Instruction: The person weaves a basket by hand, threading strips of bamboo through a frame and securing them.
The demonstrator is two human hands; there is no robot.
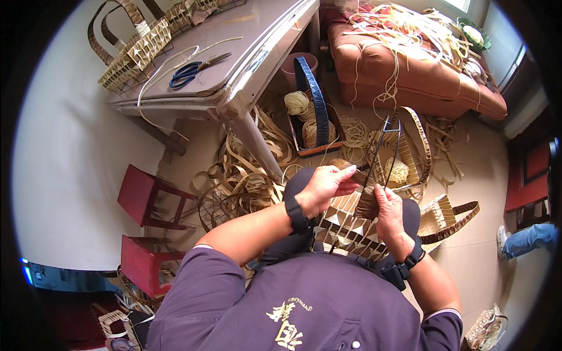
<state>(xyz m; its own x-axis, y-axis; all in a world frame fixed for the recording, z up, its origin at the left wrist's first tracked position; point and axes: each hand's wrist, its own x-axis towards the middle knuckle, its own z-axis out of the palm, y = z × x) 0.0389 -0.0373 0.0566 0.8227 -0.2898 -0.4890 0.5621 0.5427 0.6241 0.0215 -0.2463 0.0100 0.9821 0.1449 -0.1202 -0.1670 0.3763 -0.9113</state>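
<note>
A partly woven basket [345, 231] of pale strips on a dark wire frame rests at my lap, between my knees. Its tall dark wire handle [391, 140] rises away from me, and glossy brown strip [367, 203] is wrapped around the handle's lower part. My right hand [390, 215] is closed around that wrapped part, thumb pressed along its side. To the left of the handle, my left hand [325, 188] pinches a length of the brown strip between thumb and fingers. More of this strip [342, 165] shows just beyond the left fingertips.
Blue-handled scissors [186, 75] lie on the table [234, 52] at far left. Loose strips [246, 169] heap under it. A box with a blue handle [316, 99] holds cord balls. Finished baskets [445, 219] stand at right, red stools [146, 196] at left, a strip-covered sofa [398, 73] behind.
</note>
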